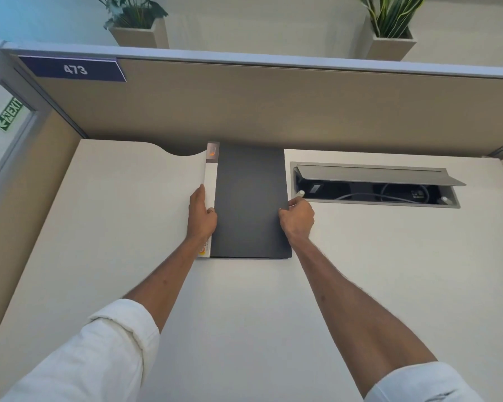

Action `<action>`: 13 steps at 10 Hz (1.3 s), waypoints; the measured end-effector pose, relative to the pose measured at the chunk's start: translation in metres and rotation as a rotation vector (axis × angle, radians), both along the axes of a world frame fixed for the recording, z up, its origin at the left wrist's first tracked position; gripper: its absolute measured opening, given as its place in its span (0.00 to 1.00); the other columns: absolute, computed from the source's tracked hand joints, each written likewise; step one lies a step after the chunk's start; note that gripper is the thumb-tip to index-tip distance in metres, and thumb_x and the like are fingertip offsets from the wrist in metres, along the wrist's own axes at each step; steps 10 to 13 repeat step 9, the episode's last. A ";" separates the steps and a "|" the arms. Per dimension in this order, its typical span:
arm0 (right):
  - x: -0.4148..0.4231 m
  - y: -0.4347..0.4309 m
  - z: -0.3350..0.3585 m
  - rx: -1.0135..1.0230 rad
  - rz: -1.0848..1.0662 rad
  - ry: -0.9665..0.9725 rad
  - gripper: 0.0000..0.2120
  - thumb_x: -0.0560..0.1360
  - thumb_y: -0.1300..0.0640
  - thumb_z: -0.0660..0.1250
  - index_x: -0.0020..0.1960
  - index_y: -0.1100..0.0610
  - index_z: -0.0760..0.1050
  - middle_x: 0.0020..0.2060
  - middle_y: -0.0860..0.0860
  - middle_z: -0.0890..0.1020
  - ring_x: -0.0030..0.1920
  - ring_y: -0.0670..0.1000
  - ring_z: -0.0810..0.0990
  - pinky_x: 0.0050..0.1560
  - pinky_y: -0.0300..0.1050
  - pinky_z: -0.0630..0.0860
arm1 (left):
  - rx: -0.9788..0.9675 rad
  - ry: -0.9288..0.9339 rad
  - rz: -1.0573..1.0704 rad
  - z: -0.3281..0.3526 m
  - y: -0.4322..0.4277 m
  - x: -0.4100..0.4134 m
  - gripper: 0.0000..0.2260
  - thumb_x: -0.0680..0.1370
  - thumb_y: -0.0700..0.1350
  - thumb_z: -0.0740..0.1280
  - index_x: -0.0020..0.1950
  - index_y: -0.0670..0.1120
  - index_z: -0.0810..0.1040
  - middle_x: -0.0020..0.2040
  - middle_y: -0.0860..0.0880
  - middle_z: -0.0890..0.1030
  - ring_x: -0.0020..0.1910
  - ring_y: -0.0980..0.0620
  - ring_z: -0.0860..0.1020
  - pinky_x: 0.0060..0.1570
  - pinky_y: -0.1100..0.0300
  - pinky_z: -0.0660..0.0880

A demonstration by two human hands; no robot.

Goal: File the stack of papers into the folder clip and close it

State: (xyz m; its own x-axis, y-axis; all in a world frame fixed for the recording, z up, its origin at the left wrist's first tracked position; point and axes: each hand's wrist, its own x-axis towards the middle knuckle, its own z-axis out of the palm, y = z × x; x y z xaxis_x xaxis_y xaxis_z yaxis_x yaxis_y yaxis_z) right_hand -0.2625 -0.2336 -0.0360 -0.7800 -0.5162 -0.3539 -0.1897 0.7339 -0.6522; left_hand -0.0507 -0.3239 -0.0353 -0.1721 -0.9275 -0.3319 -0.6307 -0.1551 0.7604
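A dark grey folder (pixel 249 198) with a white labelled spine lies closed and flat on the white desk (pixel 114 227), its far end against the partition. My left hand (pixel 201 214) grips the spine side, thumb on the cover. My right hand (pixel 297 217) pinches the folder's right edge. No papers show outside the folder; its inside is hidden.
An open cable tray (pixel 375 185) with its grey lid raised sits in the desk just right of the folder, cables inside. A beige partition (pixel 273 105) with a "473" label closes the back. Two planters stand on top of it.
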 end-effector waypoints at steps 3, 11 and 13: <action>0.018 0.009 0.008 0.121 0.250 0.293 0.18 0.82 0.56 0.72 0.70 0.59 0.76 0.72 0.57 0.74 0.68 0.62 0.79 0.61 0.56 0.83 | -0.094 -0.135 -0.118 -0.001 0.004 0.005 0.32 0.89 0.35 0.58 0.91 0.45 0.49 0.91 0.49 0.52 0.91 0.46 0.53 0.89 0.50 0.56; 0.047 0.036 0.020 0.135 0.757 0.469 0.31 0.90 0.48 0.57 0.89 0.53 0.53 0.90 0.53 0.53 0.90 0.56 0.53 0.89 0.59 0.54 | -0.451 -0.554 -0.572 0.021 0.038 0.012 0.29 0.91 0.49 0.52 0.91 0.44 0.48 0.92 0.46 0.46 0.92 0.45 0.45 0.91 0.46 0.52; 0.047 0.036 0.020 0.135 0.757 0.469 0.31 0.90 0.48 0.57 0.89 0.53 0.53 0.90 0.53 0.53 0.90 0.56 0.53 0.89 0.59 0.54 | -0.451 -0.554 -0.572 0.021 0.038 0.012 0.29 0.91 0.49 0.52 0.91 0.44 0.48 0.92 0.46 0.46 0.92 0.45 0.45 0.91 0.46 0.52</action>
